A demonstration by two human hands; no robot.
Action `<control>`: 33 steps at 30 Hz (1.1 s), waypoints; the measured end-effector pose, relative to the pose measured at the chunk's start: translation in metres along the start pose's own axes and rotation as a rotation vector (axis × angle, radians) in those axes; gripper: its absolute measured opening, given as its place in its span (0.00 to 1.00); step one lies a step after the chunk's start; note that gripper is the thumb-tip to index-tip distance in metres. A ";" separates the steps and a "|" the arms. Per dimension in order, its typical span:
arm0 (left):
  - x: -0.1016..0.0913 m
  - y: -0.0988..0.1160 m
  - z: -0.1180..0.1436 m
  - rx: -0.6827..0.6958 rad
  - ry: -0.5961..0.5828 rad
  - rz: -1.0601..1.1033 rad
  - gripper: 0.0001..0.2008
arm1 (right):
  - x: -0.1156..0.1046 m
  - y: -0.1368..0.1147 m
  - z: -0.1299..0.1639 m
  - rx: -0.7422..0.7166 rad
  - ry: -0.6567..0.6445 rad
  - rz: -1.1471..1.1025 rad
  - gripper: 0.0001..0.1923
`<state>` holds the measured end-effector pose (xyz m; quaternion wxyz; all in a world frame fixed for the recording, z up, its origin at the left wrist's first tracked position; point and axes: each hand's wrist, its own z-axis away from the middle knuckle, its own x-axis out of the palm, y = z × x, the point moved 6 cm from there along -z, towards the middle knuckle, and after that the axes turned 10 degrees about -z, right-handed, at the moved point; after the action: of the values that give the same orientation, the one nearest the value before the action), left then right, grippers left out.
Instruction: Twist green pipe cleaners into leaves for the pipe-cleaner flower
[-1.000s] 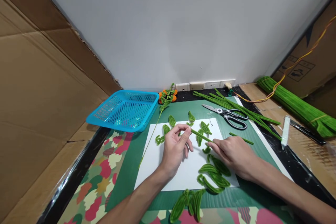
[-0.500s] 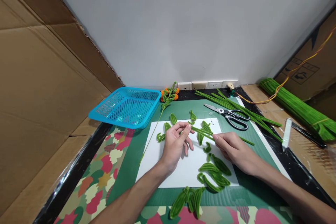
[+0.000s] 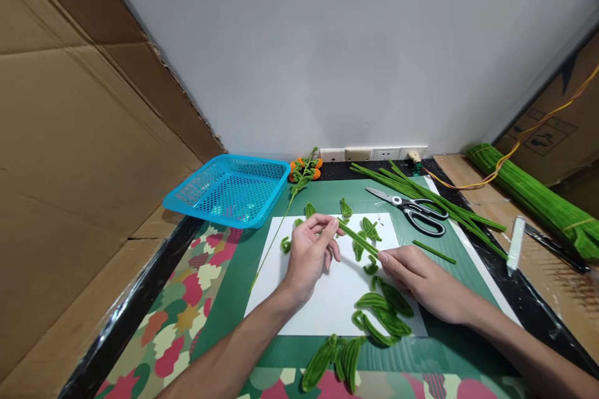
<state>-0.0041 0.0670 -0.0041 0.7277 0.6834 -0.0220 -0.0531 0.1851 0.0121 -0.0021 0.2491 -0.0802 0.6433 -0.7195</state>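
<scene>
**Green stem held between both hands, slanting from far-left to near-right**

Head view: The left hand (image 3: 309, 255) pinches the far end of a green pipe-cleaner stem (image 3: 358, 240) between thumb and forefinger; its other fingers are loosely curled. The right hand (image 3: 416, 277) grips the near end with narrowed fingertips. The stem spans the gap between the hands, above the white sheet (image 3: 327, 299). Its long axis runs diagonally, the far tip pointing toward the left hand and away from the person, the near tip toward the right hand. Neither hand is nearer; each has an end.

Finished green leaves (image 3: 384, 312) lie just near-side of the right hand. Scissors (image 3: 414, 209) lie beyond the right hand, apart. A blue basket (image 3: 229, 190) sits well beyond the left hand.
</scene>
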 end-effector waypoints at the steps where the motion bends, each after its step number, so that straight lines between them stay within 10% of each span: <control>1: 0.001 0.000 0.000 -0.002 0.004 0.003 0.20 | 0.000 0.000 0.000 0.005 -0.003 -0.013 0.32; 25: 0.003 -0.008 0.001 0.012 0.059 0.041 0.18 | -0.001 0.008 0.003 0.072 -0.134 -0.168 0.31; 33: 0.001 -0.009 -0.002 -0.007 0.019 0.081 0.19 | -0.005 0.027 -0.009 0.077 0.076 -0.506 0.35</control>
<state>-0.0032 0.0685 -0.0134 0.7319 0.6799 -0.0425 -0.0173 0.1920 0.0209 -0.0286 0.0395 -0.2020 0.5840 -0.7853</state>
